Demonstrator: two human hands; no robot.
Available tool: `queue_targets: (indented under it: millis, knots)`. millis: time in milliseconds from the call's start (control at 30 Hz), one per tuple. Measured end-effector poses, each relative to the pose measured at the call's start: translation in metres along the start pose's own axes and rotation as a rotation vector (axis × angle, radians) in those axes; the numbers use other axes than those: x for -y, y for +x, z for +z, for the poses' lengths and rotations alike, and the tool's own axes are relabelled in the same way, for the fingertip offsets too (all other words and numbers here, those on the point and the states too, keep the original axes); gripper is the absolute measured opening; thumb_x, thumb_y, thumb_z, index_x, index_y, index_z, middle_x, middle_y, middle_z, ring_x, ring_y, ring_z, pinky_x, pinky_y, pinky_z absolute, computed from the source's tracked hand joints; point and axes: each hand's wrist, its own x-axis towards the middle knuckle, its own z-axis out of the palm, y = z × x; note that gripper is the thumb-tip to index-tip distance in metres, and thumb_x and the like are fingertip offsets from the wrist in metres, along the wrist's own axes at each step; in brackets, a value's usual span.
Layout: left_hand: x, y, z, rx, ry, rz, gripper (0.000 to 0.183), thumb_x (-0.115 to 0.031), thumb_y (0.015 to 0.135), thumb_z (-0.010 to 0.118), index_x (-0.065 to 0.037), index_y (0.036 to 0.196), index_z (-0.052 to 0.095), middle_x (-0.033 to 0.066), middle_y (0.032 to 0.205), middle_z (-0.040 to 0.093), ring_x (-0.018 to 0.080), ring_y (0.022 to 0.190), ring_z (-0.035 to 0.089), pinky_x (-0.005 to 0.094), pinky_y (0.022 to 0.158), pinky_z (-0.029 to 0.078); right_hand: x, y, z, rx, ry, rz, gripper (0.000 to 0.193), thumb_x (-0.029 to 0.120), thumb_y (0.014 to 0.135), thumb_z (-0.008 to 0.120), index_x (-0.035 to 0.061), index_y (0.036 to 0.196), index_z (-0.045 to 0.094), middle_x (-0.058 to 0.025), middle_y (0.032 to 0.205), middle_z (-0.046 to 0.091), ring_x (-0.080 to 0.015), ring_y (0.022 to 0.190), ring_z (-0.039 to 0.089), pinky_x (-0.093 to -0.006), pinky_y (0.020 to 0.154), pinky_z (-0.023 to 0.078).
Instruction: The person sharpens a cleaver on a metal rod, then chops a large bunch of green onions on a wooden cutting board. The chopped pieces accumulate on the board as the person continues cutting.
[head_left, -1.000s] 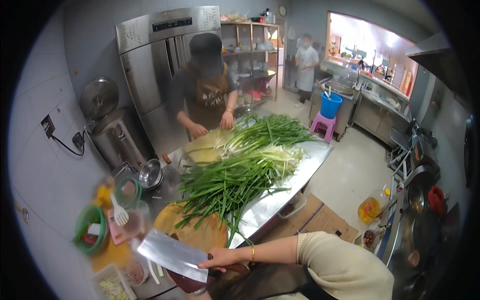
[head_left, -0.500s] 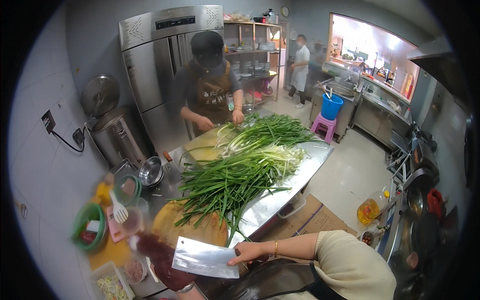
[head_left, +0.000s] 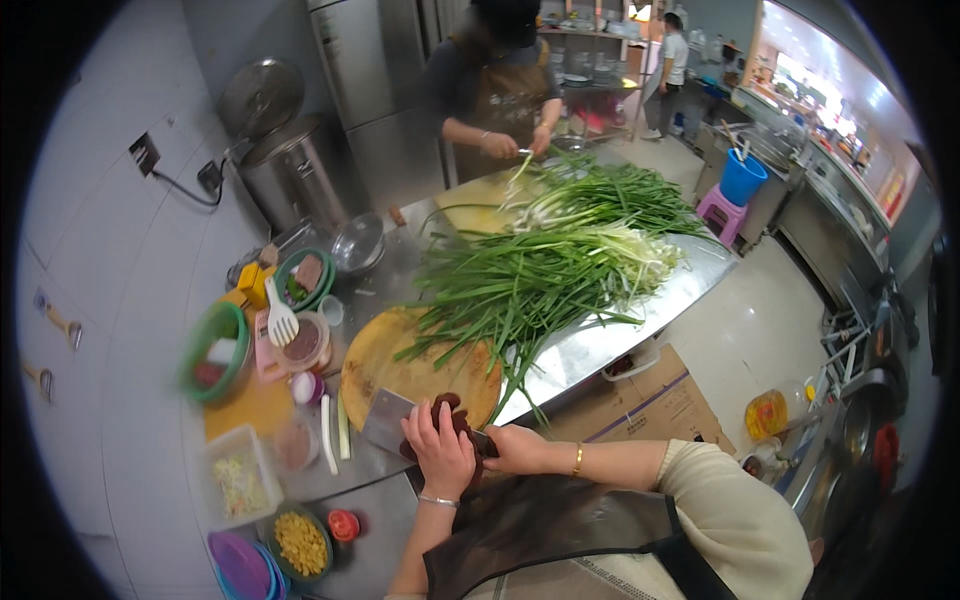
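My right hand (head_left: 514,449) is closed round the handle of a cleaver (head_left: 386,420), whose broad blade points left over the near edge of the round wooden chopping board (head_left: 380,365). Against the blade my left hand (head_left: 440,452) presses a bunched dark red cloth (head_left: 459,418), its fingers bent over it. Part of the blade is hidden behind that hand and the cloth. Just beyond, a large heap of long green leafy stalks (head_left: 510,285) with pale ends spreads over the metal table (head_left: 570,360) and the board's far side.
Across the table a co-worker (head_left: 500,110) handles stalks. At left stand a green basin (head_left: 215,350), a white fork-shaped utensil (head_left: 281,318), a clear tub of shredded vegetables (head_left: 240,475) and a bowl of yellow pieces (head_left: 300,545), beside a cut tomato (head_left: 343,525). Cardboard (head_left: 660,400) lies right.
My left hand has come right with the dark red cloth onto the cleaver's blade. The view has shifted left and down, bringing in the yellow pieces and tomato.
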Motion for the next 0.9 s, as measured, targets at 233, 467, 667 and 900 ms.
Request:
queue_targets:
  millis: [233,467,667,900]
  knots:
    - [0.062,-0.007,-0.022,-0.224,-0.082,-0.282,0.049,-0.003,0.081,0.043,0.004,0.129,0.042,0.0234,0.135,0.039,0.0403,0.124,0.036,0.0485,0.107,0.026,0.003,-0.021,-0.025,0.076,-0.072,-0.088,0.044,0.036,0.074,0.075,0.0003,0.087,0.053,-0.0186,0.076,0.065,-0.0390,0.074,0.062,-0.0457,0.066,0.049]
    - [0.069,-0.018,-0.034,-0.550,-2.018,-0.871,0.038,-0.017,0.093,0.042,0.000,0.126,0.048,0.0150,0.117,0.058,0.0272,0.106,0.057,0.0381,0.093,0.046,0.043,-0.017,-0.062,0.401,0.389,0.252,0.041,0.029,0.081,0.072,-0.0041,0.101,0.059,-0.0018,0.057,0.057,-0.0066,0.046,0.050,-0.0240,0.044,0.041]
    - [0.027,-0.043,0.002,-0.320,-2.460,-0.819,0.050,-0.035,0.094,0.045,0.002,0.128,0.043,0.0169,0.118,0.057,0.0294,0.103,0.058,0.0421,0.088,0.049,0.027,0.024,-0.003,0.486,0.682,0.187,0.034,0.031,0.085,0.068,0.0000,0.094,0.058,-0.0029,0.055,0.055,-0.0085,0.039,0.046,-0.0224,0.040,0.037]
    - [0.055,-0.071,-0.040,-0.680,-2.040,-0.897,0.041,-0.020,0.092,0.045,-0.001,0.129,0.047,0.0110,0.126,0.055,0.0225,0.113,0.054,0.0357,0.100,0.041,-0.050,0.004,-0.008,0.518,0.385,0.268,0.032,0.026,0.080,0.072,-0.0028,0.088,0.062,-0.0026,0.057,0.056,-0.0092,0.046,0.052,-0.0244,0.043,0.041]
